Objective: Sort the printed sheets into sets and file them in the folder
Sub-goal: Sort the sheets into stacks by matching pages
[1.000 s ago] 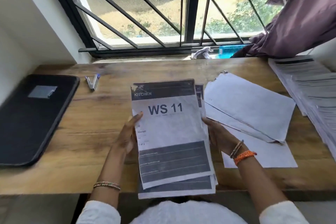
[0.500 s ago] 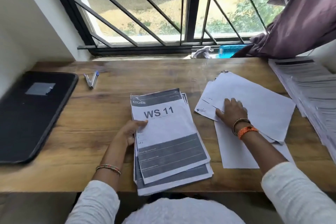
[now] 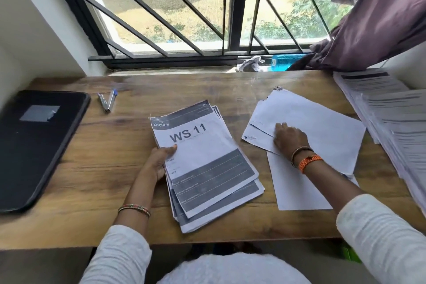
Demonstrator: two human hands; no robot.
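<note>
Head view: the left hand (image 3: 159,163) takes the left edge of the printed stack (image 3: 207,163) headed "WS 11", thumb curled over the top sheet, the stack lying tilted on the wooden surface (image 3: 115,168). The right hand (image 3: 291,139) presses flat, fingers spread, on the blank-side sheets (image 3: 322,127) just right of the stack. The black folder (image 3: 34,145) lies closed at far left.

Left hand (image 3: 161,161) curled with thumb forward; right hand (image 3: 291,139) flat, palm down, fingers spread.
</note>
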